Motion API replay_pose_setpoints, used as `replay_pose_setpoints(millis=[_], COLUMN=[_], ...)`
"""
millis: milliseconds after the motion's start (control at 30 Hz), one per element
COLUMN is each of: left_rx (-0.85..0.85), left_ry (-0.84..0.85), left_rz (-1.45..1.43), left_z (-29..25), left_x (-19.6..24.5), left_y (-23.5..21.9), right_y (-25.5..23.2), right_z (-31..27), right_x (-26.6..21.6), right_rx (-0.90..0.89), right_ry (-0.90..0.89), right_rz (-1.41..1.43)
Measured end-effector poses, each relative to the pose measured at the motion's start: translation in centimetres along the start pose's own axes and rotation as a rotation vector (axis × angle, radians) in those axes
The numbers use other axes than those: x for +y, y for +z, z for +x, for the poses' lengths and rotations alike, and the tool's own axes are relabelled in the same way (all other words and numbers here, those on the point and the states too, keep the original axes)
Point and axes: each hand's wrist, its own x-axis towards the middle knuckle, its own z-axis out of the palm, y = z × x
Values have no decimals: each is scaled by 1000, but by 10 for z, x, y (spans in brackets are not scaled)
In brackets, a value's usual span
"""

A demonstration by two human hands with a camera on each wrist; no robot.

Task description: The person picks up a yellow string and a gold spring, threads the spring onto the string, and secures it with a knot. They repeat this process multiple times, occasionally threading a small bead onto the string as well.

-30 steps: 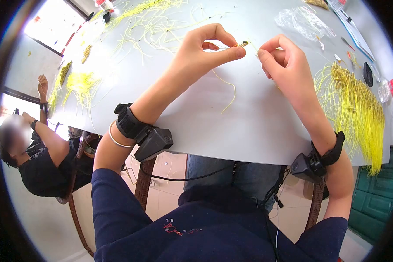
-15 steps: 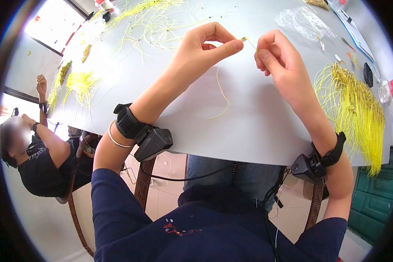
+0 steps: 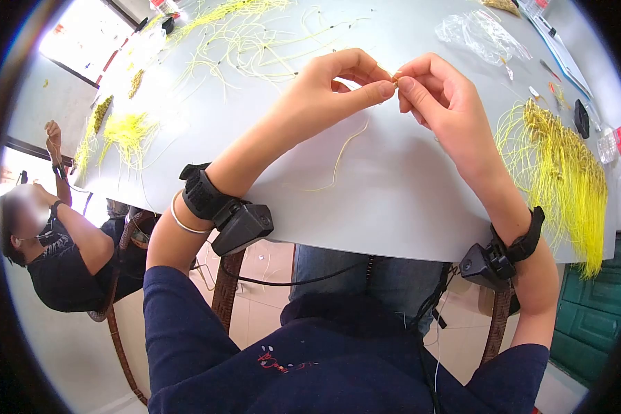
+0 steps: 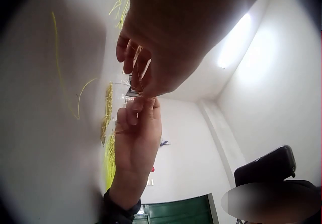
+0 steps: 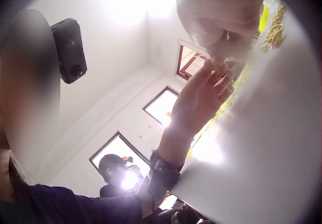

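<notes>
Thumb and fingers of my left hand (image 3: 338, 86) pinch a small gold coil spring (image 5: 213, 62), mostly hidden by the fingertips in the head view. My right hand (image 3: 445, 93) meets it tip to tip, its thumb and forefinger pinching the thin line at the spring's end. Both hands are raised over the grey-white table (image 3: 393, 214). From beneath the left hand a pale yellow line (image 3: 342, 153) trails in a loose curve. The last fingers of the right hand are curled in toward the palm.
A thick bundle of yellow lines with gold coils (image 3: 566, 179) lies at the right edge. Behind it are a clear plastic bag (image 3: 476, 34), a clipboard (image 3: 559, 52) and a bottle (image 3: 615, 141). Loose yellow lines (image 3: 248, 45) spread at the back. Another person (image 3: 69, 248) sits at left.
The right hand drew slightly away from the spring, then came back left until its fingertips met the left hand's. The spring is now covered by fingers. The trailing line swung left.
</notes>
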Motion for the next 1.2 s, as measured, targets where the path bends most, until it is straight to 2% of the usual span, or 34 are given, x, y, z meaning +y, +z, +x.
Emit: replay_pose_setpoints(millis=[67, 167, 567, 700, 767, 800, 867, 900, 967, 1100, 1167, 1200], left_rx=[63, 57, 55, 25, 19, 19, -90, -90, -115, -5, 36, 60], left_ry=[46, 74, -38, 21, 144, 144, 195, 196, 143, 96, 301, 272], left_rz=[12, -21, 92, 61, -24, -24, -380, -380, -675, -484, -242, -211], left_z=[1, 3, -1, 0, 0, 0, 0, 0, 1, 0, 2, 1], left_x=[0, -3, 6, 5, 6, 7, 8, 6, -2, 12, 8, 9], left_y=[2, -3, -3, -2, -1, -1, -2, -2, -2, 10, 13, 12], right_y=[1, 3, 3, 2, 2, 3, 5, 5, 5, 3, 3, 5], right_z=[0, -1, -4, -3, -3, -2, -2, -3, -3, -3, -3, -3], right_x=[1, 3, -6, -6, -4, -3, -3, -5, -5, -4, -3, 0], right_rx=[9, -12, 12, 31, 32, 21, 12, 8, 3, 49, 64, 78], right_ry=[-7, -18, 76, 93, 97, 92, 87, 79, 71, 35, 39, 10], right_rz=[-12, -27, 45, 75, 83, 73, 62, 75, 89, 77, 68, 52])
